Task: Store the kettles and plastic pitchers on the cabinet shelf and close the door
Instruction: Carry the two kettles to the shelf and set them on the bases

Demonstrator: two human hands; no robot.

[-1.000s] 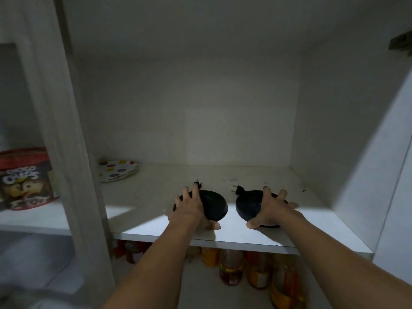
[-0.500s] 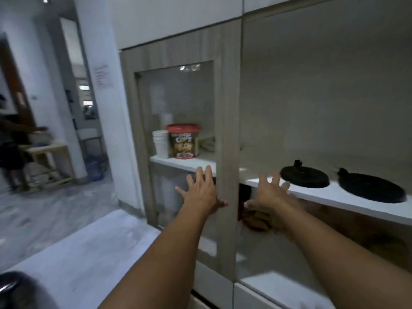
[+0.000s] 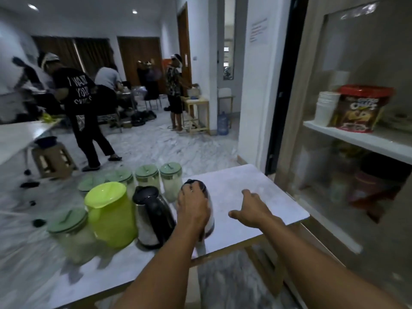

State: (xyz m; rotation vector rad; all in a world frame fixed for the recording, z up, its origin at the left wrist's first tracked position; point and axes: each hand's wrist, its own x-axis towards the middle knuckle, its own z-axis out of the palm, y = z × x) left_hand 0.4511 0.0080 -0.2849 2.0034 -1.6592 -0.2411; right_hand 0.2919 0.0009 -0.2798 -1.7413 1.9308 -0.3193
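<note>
On kettle (image 3: 206, 208), left hand (image 3: 193, 205)

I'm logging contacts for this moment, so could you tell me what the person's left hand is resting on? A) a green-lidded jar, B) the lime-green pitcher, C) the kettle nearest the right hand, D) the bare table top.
C: the left hand lies over the top of the kettle at the row's right end, while the right hand hovers open beside it.

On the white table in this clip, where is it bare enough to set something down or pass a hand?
Bare: the table's right half, between the right kettle and the cabinet-side edge, under the right hand. Crowded: the left, with green pitcher, second kettle and lidded jars.
</note>
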